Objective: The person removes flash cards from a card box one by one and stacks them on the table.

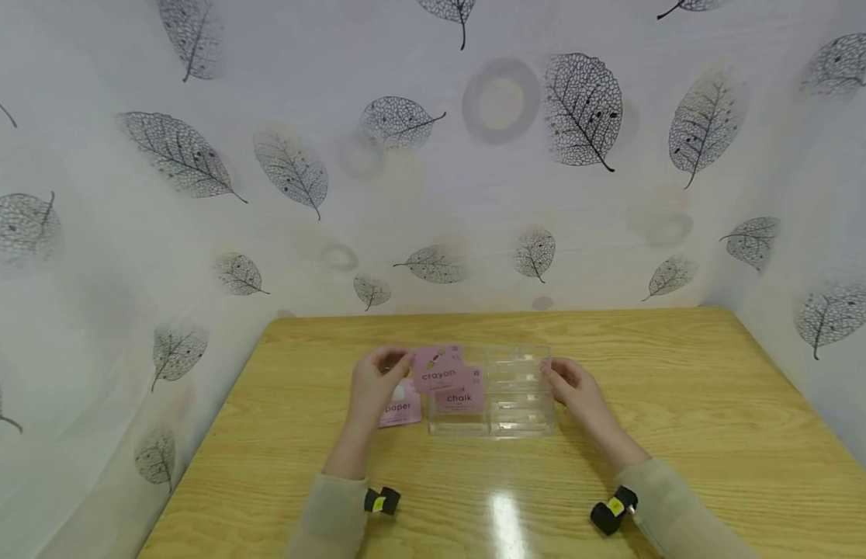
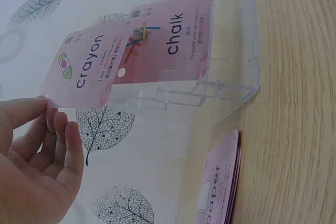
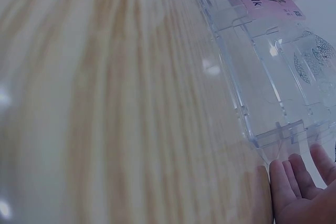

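Note:
A pink "crayon" card (image 1: 438, 369) is pinched at its left edge between my left hand's (image 2: 44, 156) thumb and fingers, raised over the rack. Its lower part overlaps a pink "chalk" card (image 2: 168, 40), which leans in the left column of a clear plastic tiered rack (image 1: 522, 404). At the rack's right side, my right hand (image 1: 573, 384) grips the edge with thumb and fingers; the right wrist view shows those fingertips against the side wall. Below my left hand lies a small stack of pink cards, "paper" card (image 1: 400, 405) on top, beside the rack's left side.
The rack stands on a wood-grain table (image 1: 433, 489), its right column showing several bare tiers. Behind the table hangs a pale curtain (image 1: 433, 202) with dark leaf prints. Black wrist devices (image 1: 614, 509) are strapped near both sleeves.

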